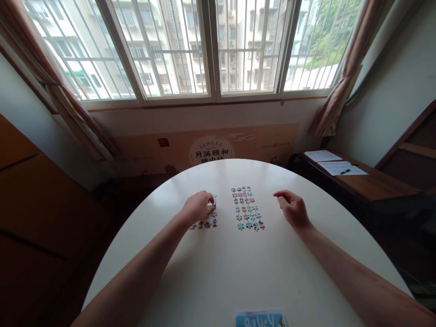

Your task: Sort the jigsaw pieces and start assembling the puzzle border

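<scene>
On the white round table [238, 272] lie two groups of small colourful jigsaw pieces. My left hand [196, 207] rests over the left group [207, 221], fingers curled in a pinch at a piece near its top. The right group [247, 208] is laid out in several neat rows between my hands. My right hand [292, 209] lies on the table to the right of those rows, fingers loosely curled, touching no piece that I can see.
A blue printed card or box [260, 319] pokes in at the table's near edge. A dark wooden bench [357, 179] with papers and a pen stands at the right. A large cardboard panel [211, 147] leans below the barred window. Curtains hang at both sides.
</scene>
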`<move>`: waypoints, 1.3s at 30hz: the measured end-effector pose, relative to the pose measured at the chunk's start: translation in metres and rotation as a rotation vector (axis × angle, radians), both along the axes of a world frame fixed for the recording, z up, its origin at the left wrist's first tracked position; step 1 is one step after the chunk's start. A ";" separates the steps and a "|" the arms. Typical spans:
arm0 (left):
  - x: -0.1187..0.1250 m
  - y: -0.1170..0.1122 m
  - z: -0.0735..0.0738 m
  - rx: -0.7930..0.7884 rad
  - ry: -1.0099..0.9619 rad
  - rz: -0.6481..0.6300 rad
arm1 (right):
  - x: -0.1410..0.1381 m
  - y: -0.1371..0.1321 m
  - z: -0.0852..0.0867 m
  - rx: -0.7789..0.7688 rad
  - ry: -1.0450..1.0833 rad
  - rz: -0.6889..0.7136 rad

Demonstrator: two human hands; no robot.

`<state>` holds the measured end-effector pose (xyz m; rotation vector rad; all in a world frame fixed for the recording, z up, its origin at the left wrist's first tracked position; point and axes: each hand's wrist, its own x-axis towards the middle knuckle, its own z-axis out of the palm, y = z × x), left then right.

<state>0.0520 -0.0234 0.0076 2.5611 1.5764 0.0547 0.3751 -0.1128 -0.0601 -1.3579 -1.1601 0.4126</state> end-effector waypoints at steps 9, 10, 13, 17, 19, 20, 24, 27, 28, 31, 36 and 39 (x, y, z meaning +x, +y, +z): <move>-0.001 0.001 0.002 -0.037 -0.082 -0.013 | 0.000 0.002 -0.002 -0.010 0.018 0.021; -0.001 0.001 0.003 -0.044 -0.095 -0.017 | 0.000 0.002 -0.002 -0.010 0.021 0.023; -0.002 0.001 0.007 -0.066 -0.144 -0.036 | 0.001 0.003 -0.002 -0.009 0.033 0.011; 0.001 -0.003 0.015 -0.067 -0.226 -0.068 | 0.005 0.005 -0.003 -0.003 0.054 -0.037; 0.005 -0.009 0.023 -0.058 -0.271 -0.081 | 0.006 0.006 -0.005 -0.003 0.061 -0.051; 0.007 -0.014 0.028 -0.054 -0.293 -0.088 | 0.007 0.007 -0.006 -0.004 0.063 -0.056; 0.017 -0.043 0.057 -0.022 -0.438 -0.160 | 0.009 0.010 -0.008 -0.011 0.071 -0.076; 0.023 -0.069 0.077 -0.003 -0.592 -0.232 | 0.010 0.012 -0.009 -0.018 0.069 -0.095; 0.025 -0.077 0.081 -0.034 -0.652 -0.243 | 0.010 0.012 -0.009 -0.019 0.062 -0.102; 0.032 -0.096 0.077 -0.242 -0.803 -0.216 | 0.010 0.013 -0.008 -0.018 0.027 -0.129; 0.041 -0.113 0.032 -0.489 -0.831 -0.020 | 0.003 0.006 -0.002 -0.010 -0.066 -0.133; 0.042 -0.120 0.004 -0.530 -0.817 0.045 | -0.002 -0.001 0.001 0.013 -0.127 -0.096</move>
